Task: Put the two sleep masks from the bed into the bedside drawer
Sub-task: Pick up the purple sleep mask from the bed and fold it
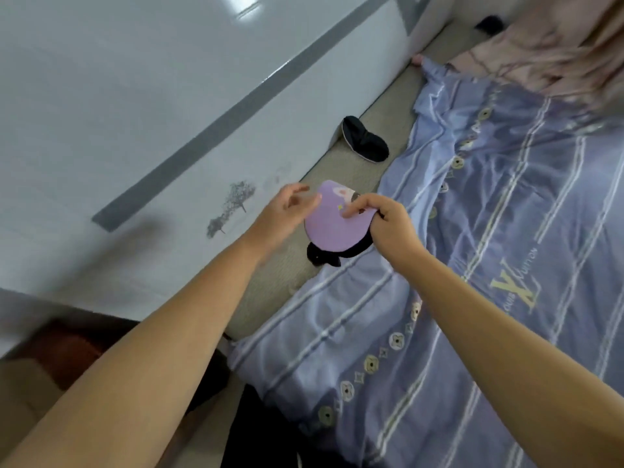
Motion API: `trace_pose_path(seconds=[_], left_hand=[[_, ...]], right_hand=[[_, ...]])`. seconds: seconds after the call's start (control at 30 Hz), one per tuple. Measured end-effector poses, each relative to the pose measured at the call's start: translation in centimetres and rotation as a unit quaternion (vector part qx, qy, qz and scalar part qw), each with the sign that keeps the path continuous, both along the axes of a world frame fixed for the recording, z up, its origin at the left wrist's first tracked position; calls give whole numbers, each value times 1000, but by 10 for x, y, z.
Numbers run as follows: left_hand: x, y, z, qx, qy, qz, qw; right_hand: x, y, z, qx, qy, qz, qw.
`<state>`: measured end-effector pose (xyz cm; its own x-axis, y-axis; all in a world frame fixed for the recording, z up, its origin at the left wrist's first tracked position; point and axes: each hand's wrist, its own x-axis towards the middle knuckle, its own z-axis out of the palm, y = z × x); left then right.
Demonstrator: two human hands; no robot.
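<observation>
Right hand (388, 221) fingers pinch purple sleep mask (329, 224) edge; left hand (287, 211) fingers spread, beside mask.

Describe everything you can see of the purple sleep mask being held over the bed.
The purple fabric sleep mask is a rounded, soft-looking piece with a small cartoon print near its top edge. A black strap hangs bunched below it. The right hand pinches its right edge between thumb and fingers, holding it tilted above the beige mattress strip. The left hand is open at its left edge; contact is unclear.
</observation>
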<state>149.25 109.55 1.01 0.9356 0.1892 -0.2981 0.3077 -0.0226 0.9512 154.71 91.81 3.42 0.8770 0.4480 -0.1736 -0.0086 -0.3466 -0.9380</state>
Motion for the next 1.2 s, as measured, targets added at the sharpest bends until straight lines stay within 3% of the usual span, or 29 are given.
trace_pose_path(seconds=[0.1, 0.17, 0.27, 0.33, 0.43, 0.57, 0.8, 0.83, 0.9, 0.97, 1.03, 1.1, 1.17, 1.2], left_hand=[[-43, -36, 34, -55, -5, -83, 995], [-68, -51, 51, -58, -28, -12, 998], [-94, -64, 74, -14, -65, 131, 989], [-110, -73, 89, 22, -70, 157, 985], [-133, -82, 108, 62, -62, 77, 993], [-176, -79, 123, 96, -31, 14, 995], [-274, -56, 120, -65, 82, 24, 994], [-291, -55, 118, -56, 84, 34, 994], [-327, -54, 115, 45, 84, 81, 992], [-360, -56, 112, 98, 53, 174, 978], [-395, -58, 117, -20, -15, 285, 958], [-432, -61, 130, -227, -132, 322, 910], [-476, -71, 148, -398, -219, 244, 857], [-495, -78, 156, -432, -219, 178, 857]], right_hand=[[-30, -21, 35, 53, -8, 47, 997], [-45, -33, 49, 103, 44, 54, 992], [-67, -44, 63, 228, 223, 46, 947], [-84, -43, 70, 242, 268, 55, 931], [-106, -39, 80, 202, 209, 66, 954], [-128, -38, 98, 239, 177, 29, 954], [-199, -31, 112, 323, 239, 70, 913], [-212, -30, 113, 336, 253, 77, 904], [-239, -27, 114, 359, 276, 88, 887], [-269, -24, 112, 363, 285, 82, 883], [-302, -22, 105, 327, 274, 67, 902], [-334, -23, 94, 284, 261, 53, 921], [-365, -24, 83, 259, 267, 38, 927], [-380, -25, 80, 252, 273, 30, 928]])
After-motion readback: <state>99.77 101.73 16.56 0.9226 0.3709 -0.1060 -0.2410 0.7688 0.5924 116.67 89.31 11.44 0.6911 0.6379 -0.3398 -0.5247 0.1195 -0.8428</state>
